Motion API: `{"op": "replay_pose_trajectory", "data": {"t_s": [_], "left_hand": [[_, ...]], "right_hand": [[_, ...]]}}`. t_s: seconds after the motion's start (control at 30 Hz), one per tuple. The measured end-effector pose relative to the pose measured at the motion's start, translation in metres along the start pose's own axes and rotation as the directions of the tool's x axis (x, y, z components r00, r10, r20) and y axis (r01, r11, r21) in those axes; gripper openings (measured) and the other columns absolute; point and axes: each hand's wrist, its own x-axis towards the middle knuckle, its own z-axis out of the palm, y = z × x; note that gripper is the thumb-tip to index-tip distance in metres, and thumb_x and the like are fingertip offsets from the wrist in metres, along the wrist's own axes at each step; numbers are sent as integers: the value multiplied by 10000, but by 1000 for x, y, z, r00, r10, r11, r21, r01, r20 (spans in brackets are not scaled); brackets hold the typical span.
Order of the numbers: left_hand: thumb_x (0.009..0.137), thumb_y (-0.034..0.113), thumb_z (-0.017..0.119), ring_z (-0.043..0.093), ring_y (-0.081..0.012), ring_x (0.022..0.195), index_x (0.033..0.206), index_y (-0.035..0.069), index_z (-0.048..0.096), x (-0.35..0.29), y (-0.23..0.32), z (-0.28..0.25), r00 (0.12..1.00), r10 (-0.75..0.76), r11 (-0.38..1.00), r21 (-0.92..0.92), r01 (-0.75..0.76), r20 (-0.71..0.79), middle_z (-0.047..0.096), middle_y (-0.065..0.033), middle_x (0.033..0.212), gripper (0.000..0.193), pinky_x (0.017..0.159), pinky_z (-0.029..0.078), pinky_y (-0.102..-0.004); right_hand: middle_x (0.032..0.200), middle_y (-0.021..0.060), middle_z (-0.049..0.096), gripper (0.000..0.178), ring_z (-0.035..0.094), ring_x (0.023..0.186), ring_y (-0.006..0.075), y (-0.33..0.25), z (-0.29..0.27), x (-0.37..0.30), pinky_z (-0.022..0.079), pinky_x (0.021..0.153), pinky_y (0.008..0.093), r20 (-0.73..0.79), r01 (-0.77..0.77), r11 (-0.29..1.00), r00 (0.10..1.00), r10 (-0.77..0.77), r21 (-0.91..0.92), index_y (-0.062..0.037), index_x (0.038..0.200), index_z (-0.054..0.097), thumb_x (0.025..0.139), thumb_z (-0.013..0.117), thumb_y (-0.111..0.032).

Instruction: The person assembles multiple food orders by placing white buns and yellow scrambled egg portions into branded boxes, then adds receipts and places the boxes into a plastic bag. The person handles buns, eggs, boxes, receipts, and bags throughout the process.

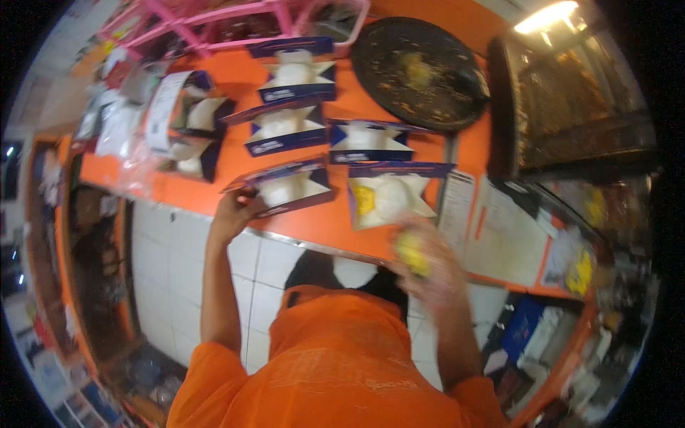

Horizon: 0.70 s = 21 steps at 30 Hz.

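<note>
With its fingers closed on the left corner of an open dark blue and white paper food box (303, 191), my left hand (237, 212) rests at the table's front edge. A white mound, seemingly rice, fills that box. My right hand (437, 274), blurred by motion and apparently in a clear plastic glove, holds a clump of yellow food (412, 255); its exact kind cannot be made out. Just beyond it stands another open food box (362, 222), with a white mound (392, 197) and yellow food (365, 200) on its left side.
Several more filled boxes (296, 93) stand behind on the orange table (235, 78). A round black pan (421, 71) with food scraps lies at the back right, beside a lit glass case (571, 107). Pink baskets (214, 25) line the back; papers (506, 232) lie right.
</note>
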Motion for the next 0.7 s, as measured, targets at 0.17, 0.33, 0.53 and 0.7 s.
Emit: {"op": "replay_pose_trajectory", "data": {"t_s": [0.17,0.33,0.53,0.7], "left_hand": [[894,74,586,677,-224,1029,1568,-10,291,16,-20,-22,992,-122,989,-87,123,15,571,-163,1368,740,712,612,-290],[896,56,526,640,-150,891,1433,19,470,12,-7,-30,994,-80,997,7,79,79,623,-101,1185,542,598,531,-249],[893,54,546,654,-161,916,1420,36,496,2,11,-31,986,-108,991,-67,117,131,638,-96,1130,530,664,558,-270],[910,87,601,681,-190,958,1441,55,484,1,9,-33,972,-147,980,-110,169,182,654,-94,1153,544,695,585,-279]], "right_hand": [[1254,124,589,474,609,1014,230,99,116,143,537,841,404,193,-84,957,971,141,-277,-116,1396,558,985,646,-335],[1203,169,595,571,650,1003,271,162,160,218,576,752,455,80,19,956,997,5,-294,-64,1340,512,991,606,-506],[1155,236,630,580,652,1031,396,186,145,244,563,866,473,191,230,517,973,-128,-825,9,1316,468,1015,573,-476],[1221,306,552,475,607,1120,435,179,155,212,507,978,492,197,198,-40,894,-403,-979,1,1347,444,1005,572,-303]]}}
